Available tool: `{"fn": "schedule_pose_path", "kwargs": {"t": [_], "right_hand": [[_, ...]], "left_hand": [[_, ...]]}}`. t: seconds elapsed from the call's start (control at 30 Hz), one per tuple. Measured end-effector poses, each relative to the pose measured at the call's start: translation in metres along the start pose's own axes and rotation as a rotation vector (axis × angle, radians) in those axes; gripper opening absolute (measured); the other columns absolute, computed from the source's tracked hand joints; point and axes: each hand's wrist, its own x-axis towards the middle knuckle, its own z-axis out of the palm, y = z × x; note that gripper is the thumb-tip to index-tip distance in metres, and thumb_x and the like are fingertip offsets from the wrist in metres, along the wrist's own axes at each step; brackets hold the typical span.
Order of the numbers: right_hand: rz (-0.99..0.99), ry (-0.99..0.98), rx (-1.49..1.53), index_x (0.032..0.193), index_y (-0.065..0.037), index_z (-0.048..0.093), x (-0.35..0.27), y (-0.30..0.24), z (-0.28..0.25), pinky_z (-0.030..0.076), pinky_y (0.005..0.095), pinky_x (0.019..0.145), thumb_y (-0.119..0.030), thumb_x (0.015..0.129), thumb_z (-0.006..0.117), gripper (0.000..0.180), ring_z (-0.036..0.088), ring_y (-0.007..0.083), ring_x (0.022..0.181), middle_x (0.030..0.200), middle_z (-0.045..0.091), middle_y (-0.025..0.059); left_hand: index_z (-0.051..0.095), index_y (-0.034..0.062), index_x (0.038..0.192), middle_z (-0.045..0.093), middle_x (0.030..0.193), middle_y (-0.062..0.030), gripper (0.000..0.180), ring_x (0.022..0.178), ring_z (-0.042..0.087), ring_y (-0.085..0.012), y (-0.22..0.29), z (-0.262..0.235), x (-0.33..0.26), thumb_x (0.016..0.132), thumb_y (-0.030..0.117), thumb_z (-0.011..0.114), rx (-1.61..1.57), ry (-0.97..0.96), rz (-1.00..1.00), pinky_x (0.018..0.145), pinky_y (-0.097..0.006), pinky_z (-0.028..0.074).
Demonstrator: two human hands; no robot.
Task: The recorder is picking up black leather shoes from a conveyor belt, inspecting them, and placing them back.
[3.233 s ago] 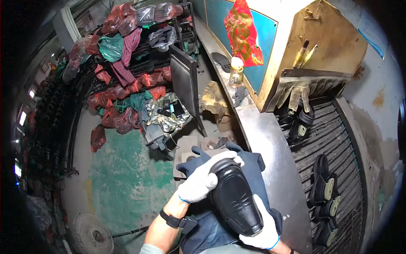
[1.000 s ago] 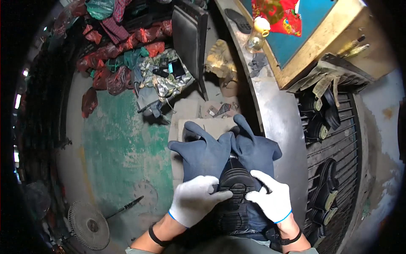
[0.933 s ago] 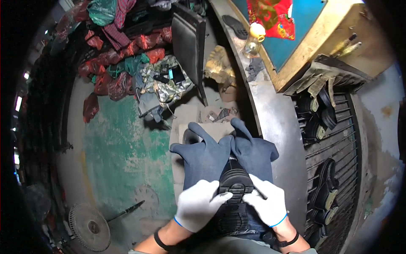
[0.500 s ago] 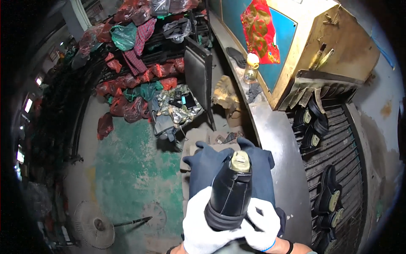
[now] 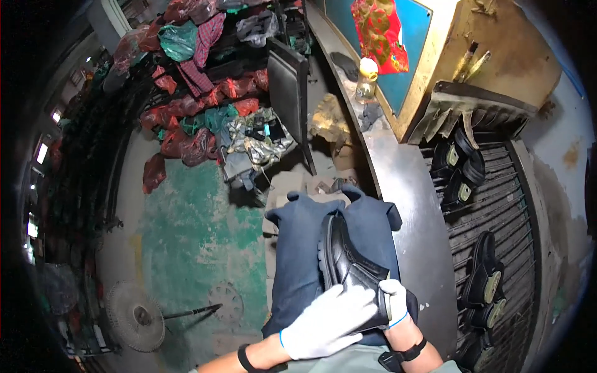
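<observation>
A black leather shoe (image 5: 349,264) with a thick ridged sole lies on its side over my lap, toe pointing away from me. A pale last shows at its opening. My white-gloved left hand (image 5: 328,321) lies across the side of the shoe toward the heel, its fingers stretched out. At the opening and heel end, my right hand (image 5: 396,303), also in a white glove, grips the shoe with the thumb on top. Its other fingers are mostly hidden behind the shoe. Dark blue cloth (image 5: 300,248) covers my legs under the shoe.
A metal ledge (image 5: 413,230) runs along my right. Beyond it, a slatted conveyor (image 5: 497,214) carries several black shoes (image 5: 482,267) out of a box-like machine (image 5: 491,56). A standing fan (image 5: 140,316) is at lower left. Bagged goods (image 5: 199,146) fill racks at the back left.
The shoe has turned from heel end away and sole toward me to toe away, on its side. My left hand has opened out flat over it; my right hand has moved to the opening.
</observation>
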Motion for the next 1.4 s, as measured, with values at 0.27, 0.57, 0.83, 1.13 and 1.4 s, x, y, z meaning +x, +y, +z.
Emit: {"fn": "schedule_pose_path", "kwargs": {"t": [0.27, 0.57, 0.83, 1.13, 1.4], "right_hand": [[-0.282, -0.276, -0.719, 0.18, 0.004, 0.024, -0.034, -0.022, 0.022, 0.033, 0.0467, 0.138, -0.014, 0.074, 0.1, 0.132, 0.045, 0.0328, 0.164, 0.176, 0.045, 0.0233], [-1.001, -0.602, -1.581, 0.177, 0.007, 0.029, 0.0, -0.011, 0.086, 0.025, 0.0589, 0.138, -0.056, 0.078, 0.102, 0.138, 0.023, 0.0564, 0.171, 0.183, 0.025, 0.0373], [-0.536, -0.357, -1.516, 0.178, 0.008, 0.023, -0.036, 0.001, 0.022, 0.033, 0.0468, 0.137, -0.035, 0.076, 0.101, 0.135, 0.042, 0.0411, 0.166, 0.178, 0.039, 0.0325], [-0.122, -0.404, -0.656, 0.181, 0.0, 0.024, -0.037, -0.026, 0.009, 0.032, 0.0438, 0.138, -0.013, 0.075, 0.102, 0.133, 0.045, 0.0243, 0.164, 0.18, 0.044, 0.0133], [-0.394, -0.153, -0.545, 0.18, 0.001, 0.028, -0.101, -0.057, -0.022, 0.031, 0.0421, 0.138, -0.002, 0.073, 0.092, 0.125, 0.052, 0.0247, 0.157, 0.172, 0.055, 0.0177]], "left_hand": [[0.034, -0.0013, 0.176, 0.046, 0.178, -0.0157, 0.105, 0.163, 0.046, -0.0288, -0.07, -0.004, 0.043, 0.101, 0.049, 0.086, -1.464, 0.507, -0.452, 0.136, -0.044, 0.034], [0.06, -0.0011, 0.16, 0.071, 0.156, -0.0153, 0.088, 0.142, 0.066, -0.0218, -0.066, -0.048, 0.016, 0.082, 0.01, 0.098, -0.86, 0.239, -0.523, 0.124, -0.039, 0.051], [0.051, -0.0051, 0.166, 0.068, 0.16, -0.0152, 0.071, 0.143, 0.065, -0.022, -0.07, -0.031, 0.024, 0.108, 0.029, 0.074, -0.716, 0.373, -0.596, 0.126, -0.038, 0.046], [0.075, 0.0011, 0.127, 0.078, 0.122, -0.0123, 0.032, 0.113, 0.072, -0.0237, -0.091, 0.002, 0.067, 0.118, 0.027, 0.058, -1.052, 0.448, -0.465, 0.105, -0.039, 0.057], [0.066, 0.004, 0.153, 0.071, 0.143, -0.009, 0.045, 0.125, 0.067, -0.02, -0.082, 0.04, 0.123, 0.121, 0.033, 0.058, -1.045, 0.249, -0.48, 0.112, -0.036, 0.053]]}}
